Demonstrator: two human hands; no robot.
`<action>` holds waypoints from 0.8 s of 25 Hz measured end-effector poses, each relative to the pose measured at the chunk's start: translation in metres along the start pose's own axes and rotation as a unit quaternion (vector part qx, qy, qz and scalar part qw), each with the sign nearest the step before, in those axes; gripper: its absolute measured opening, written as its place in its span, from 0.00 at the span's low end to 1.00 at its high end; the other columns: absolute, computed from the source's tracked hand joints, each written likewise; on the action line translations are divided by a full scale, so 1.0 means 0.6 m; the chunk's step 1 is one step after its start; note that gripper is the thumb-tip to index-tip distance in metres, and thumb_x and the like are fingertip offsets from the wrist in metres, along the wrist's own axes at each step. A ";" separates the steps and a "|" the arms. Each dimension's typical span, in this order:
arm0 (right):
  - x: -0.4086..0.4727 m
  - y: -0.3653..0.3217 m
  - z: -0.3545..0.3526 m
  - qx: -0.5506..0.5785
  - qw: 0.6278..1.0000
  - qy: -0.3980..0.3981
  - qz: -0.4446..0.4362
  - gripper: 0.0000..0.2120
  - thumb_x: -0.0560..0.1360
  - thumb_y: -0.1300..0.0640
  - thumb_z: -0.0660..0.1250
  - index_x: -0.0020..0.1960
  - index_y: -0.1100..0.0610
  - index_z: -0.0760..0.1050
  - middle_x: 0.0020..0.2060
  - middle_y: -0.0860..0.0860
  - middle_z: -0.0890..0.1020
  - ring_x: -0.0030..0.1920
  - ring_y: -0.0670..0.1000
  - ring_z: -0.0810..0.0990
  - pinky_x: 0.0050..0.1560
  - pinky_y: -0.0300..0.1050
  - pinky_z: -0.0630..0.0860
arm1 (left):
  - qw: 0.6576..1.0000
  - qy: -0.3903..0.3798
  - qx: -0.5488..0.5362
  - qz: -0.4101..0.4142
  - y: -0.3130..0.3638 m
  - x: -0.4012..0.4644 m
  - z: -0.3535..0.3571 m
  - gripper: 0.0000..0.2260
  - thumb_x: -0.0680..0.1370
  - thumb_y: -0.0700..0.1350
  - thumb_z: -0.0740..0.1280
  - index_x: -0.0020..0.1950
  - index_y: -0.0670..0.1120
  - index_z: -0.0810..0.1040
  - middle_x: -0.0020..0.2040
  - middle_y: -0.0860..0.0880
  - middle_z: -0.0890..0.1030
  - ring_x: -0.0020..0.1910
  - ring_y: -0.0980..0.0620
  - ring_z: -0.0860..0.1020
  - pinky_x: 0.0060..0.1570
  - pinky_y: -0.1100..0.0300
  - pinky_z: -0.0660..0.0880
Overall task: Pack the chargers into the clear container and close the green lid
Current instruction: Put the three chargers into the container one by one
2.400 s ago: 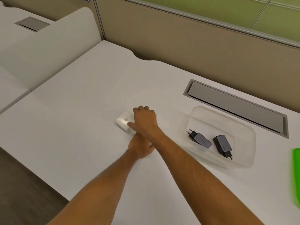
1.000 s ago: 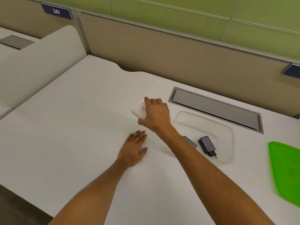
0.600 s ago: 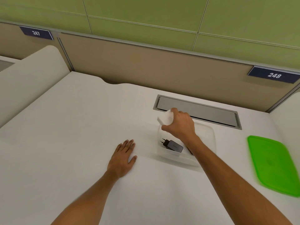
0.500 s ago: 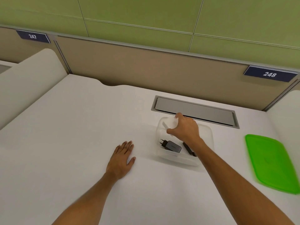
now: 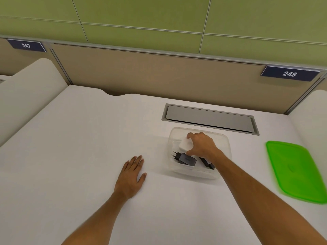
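The clear container [image 5: 177, 171] stands on the white desk, right of centre. Inside it lies a dark grey charger [image 5: 186, 159] with its plug pins pointing left. A second dark charger [image 5: 206, 162] lies mostly hidden under my right wrist. My right hand [image 5: 201, 145] reaches down into the container and grips a white charger [image 5: 184, 145] at the back left of the inside. My left hand [image 5: 131, 174] lies flat on the desk, left of the container, fingers apart and empty. The green lid [image 5: 297, 171] lies on the desk at the right, apart from the container.
A grey cable hatch [image 5: 208, 118] is set into the desk just behind the container. A beige partition [image 5: 159, 76] with number plates 247 and 248 closes off the back. White rounded side dividers rise at the far left and far right.
My right hand has carried the white charger from the desk's left of centre rightwards and lowered it into the container. My left hand stays flat on the desk.
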State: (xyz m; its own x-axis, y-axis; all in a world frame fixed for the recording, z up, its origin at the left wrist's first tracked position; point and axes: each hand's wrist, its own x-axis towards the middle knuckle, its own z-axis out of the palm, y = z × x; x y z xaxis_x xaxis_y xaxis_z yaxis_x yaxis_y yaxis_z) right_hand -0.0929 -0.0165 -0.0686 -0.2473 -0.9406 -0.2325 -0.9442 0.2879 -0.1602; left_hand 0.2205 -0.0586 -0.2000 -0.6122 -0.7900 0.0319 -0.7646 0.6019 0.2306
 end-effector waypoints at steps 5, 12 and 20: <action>0.017 0.016 0.021 -0.008 0.999 -0.041 -0.016 0.33 0.66 0.45 0.73 0.68 0.50 0.67 0.60 0.52 0.78 0.61 0.55 0.73 0.58 0.50 0.71 | 1.000 0.000 0.005 0.000 0.001 0.000 -0.002 0.27 0.79 0.58 0.49 0.76 0.49 0.56 0.77 0.53 0.56 0.76 0.55 0.51 0.73 0.59 0.43; 0.016 0.031 0.033 0.028 0.998 -0.058 -0.017 0.31 0.70 0.45 0.72 0.70 0.50 0.68 0.67 0.51 0.75 0.66 0.54 0.72 0.65 0.49 0.68 | 1.000 -0.007 0.003 0.000 -0.001 0.000 -0.001 0.29 0.78 0.61 0.42 0.76 0.49 0.55 0.77 0.53 0.55 0.76 0.55 0.51 0.73 0.59 0.43; 0.000 0.031 -0.002 0.068 0.994 0.082 -0.024 0.20 0.75 0.50 0.68 0.66 0.53 0.74 0.65 0.50 0.77 0.64 0.53 0.74 0.62 0.48 0.71 | 1.000 -0.012 0.009 0.000 0.001 -0.001 -0.004 0.32 0.77 0.62 0.38 0.76 0.47 0.54 0.77 0.52 0.55 0.76 0.54 0.51 0.73 0.60 0.41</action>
State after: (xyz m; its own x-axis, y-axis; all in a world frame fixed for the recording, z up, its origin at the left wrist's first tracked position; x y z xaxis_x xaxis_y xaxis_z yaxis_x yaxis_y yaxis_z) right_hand -0.1108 -0.0116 -0.0703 -0.2457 -0.9673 -0.0636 -0.9201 0.2534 -0.2988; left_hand 0.2208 -0.0580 -0.1976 -0.6174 -0.7866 0.0078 -0.7674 0.6044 0.2138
